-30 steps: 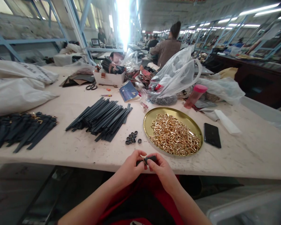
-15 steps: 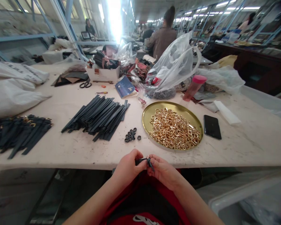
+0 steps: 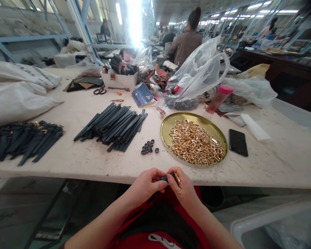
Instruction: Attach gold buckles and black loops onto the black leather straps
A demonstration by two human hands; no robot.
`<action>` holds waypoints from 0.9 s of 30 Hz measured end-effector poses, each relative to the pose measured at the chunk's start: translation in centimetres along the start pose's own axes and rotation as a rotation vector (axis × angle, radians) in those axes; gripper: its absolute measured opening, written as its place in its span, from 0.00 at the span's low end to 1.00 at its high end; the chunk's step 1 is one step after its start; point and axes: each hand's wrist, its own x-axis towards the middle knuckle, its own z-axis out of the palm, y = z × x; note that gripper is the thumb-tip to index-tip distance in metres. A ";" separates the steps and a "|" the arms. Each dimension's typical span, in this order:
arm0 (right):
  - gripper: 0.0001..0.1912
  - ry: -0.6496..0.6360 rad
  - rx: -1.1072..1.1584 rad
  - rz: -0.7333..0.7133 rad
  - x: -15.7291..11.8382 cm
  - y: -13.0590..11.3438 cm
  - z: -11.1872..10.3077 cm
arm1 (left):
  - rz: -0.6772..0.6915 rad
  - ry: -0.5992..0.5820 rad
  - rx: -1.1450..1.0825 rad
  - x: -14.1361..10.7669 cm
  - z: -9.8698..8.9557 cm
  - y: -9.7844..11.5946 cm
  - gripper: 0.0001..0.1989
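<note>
The table (image 3: 93,160) is bearing buckled straps (image 3: 26,140), plain straps (image 3: 111,126) and loops (image 3: 148,148). At its near edge, the left hand (image 3: 149,183) and right hand (image 3: 182,186) are together gripping a dark strap (image 3: 165,178) and gold buckle (image 3: 177,177); farther right, a tray (image 3: 167,130) and phone (image 3: 238,142) are lying.

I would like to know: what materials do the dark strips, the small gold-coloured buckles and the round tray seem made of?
Dark strips: perhaps leather or imitation leather, matte; they look flat and dull.
Gold-coloured buckles: probably metal, polished, since they give sharp glints.
Round tray: likely gold-coloured metal, smooth, with a shiny rim, though coated plastic cannot be excluded.
</note>
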 end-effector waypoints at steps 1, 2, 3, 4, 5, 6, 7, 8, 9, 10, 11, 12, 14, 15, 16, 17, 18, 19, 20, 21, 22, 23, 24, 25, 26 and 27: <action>0.07 -0.043 -0.063 -0.028 -0.1 0.0 -0.2 | -0.020 -0.002 -0.014 0.1 0.1 -0.1 0.10; 0.07 -0.075 -0.114 -0.046 -0.2 -0.1 -0.4 | -0.039 -0.005 -0.031 0.1 0.2 -0.2 0.11; 0.08 -0.092 -0.155 -0.055 -0.3 -0.2 -0.6 | -0.055 -0.014 -0.049 0.1 0.2 -0.2 0.11; 0.08 -0.102 -0.185 -0.059 -0.4 -0.2 -0.8 | -0.067 -0.031 -0.070 0.1 0.2 -0.2 0.11; 0.07 -0.107 -0.203 -0.060 -0.4 -0.3 -0.9 | -0.077 -0.054 -0.091 0.1 0.1 -0.2 0.11; 0.07 -0.114 -0.205 -0.058 -0.5 -0.4 -1.0 | -0.089 -0.079 -0.109 0.0 0.1 -0.2 0.12; 0.07 -0.122 -0.191 -0.056 -0.5 -0.4 -1.1 | -0.101 -0.101 -0.121 0.0 0.0 -0.2 0.12; 0.08 -0.132 -0.160 -0.055 -0.6 -0.5 -1.1 | -0.111 -0.116 -0.130 0.0 0.0 -0.2 0.12; 0.08 -0.142 -0.115 -0.056 -0.7 -0.5 -1.1 | -0.114 -0.122 -0.138 0.0 0.0 -0.2 0.12; 0.09 -0.154 -0.065 -0.060 -0.8 -0.6 -1.0 | -0.111 -0.123 -0.142 0.0 0.0 -0.3 0.12; 0.09 -0.162 -0.016 -0.063 -0.8 -0.6 -0.9 | -0.105 -0.121 -0.146 0.0 0.0 -0.3 0.12; 0.10 -0.165 0.025 -0.061 -0.8 -0.6 -0.8 | -0.096 -0.118 -0.151 0.0 0.0 -0.4 0.12; 0.10 -0.157 0.072 -0.043 -0.8 -0.4 -0.5 | -0.087 -0.129 -0.157 0.1 -0.2 -0.4 0.13; 0.10 -0.150 0.079 -0.035 -0.7 -0.3 -0.4 | -0.088 -0.138 -0.156 0.1 -0.4 -0.3 0.14; 0.11 -0.144 0.081 -0.029 -0.6 -0.2 -0.2 | -0.093 -0.148 -0.155 0.1 -0.7 -0.2 0.16; 0.11 -0.144 0.081 -0.028 -0.4 -0.1 -0.2 | -0.098 -0.156 -0.152 0.1 -0.9 -0.2 0.17; 0.11 -0.150 0.082 -0.030 -0.3 0.0 -0.1 | -0.100 -0.158 -0.146 0.2 -1.1 -0.1 0.18; 0.11 -0.164 0.089 -0.034 -0.1 0.1 -0.1 | -0.099 -0.153 -0.139 0.2 -1.2 -0.1 0.19; 0.11 -0.182 0.102 -0.038 0.0 0.1 -0.1 | -0.098 -0.143 -0.138 0.3 -1.3 0.0 0.18; 0.11 -0.201 0.120 -0.040 0.1 0.1 -0.1 | -0.094 -0.134 -0.146 0.5 -1.3 -0.1 0.18; 0.11 -0.220 0.145 -0.038 0.2 0.0 -0.1 | -0.088 -0.129 -0.160 0.6 -1.3 -0.1 0.17; 0.12 -0.238 0.177 -0.028 0.3 0.0 -0.1 | -0.084 -0.129 -0.174 0.7 -1.3 -0.1 0.17; 0.12 -0.253 0.219 -0.007 0.3 0.0 0.0 | -0.083 -0.134 -0.178 0.9 -1.3 -0.1 0.17; 0.13 -0.264 0.268 0.026 0.2 0.0 0.2 | -0.090 -0.142 -0.167 0.9 -1.3 -0.1 0.17; 0.14 -0.263 0.318 0.070 0.1 0.0 0.4 | -0.105 -0.156 -0.132 1.0 -1.4 0.0 0.15; 0.15 -0.252 0.363 0.119 0.1 0.1 0.6 | -0.123 -0.175 -0.071 1.0 -1.5 0.2 0.13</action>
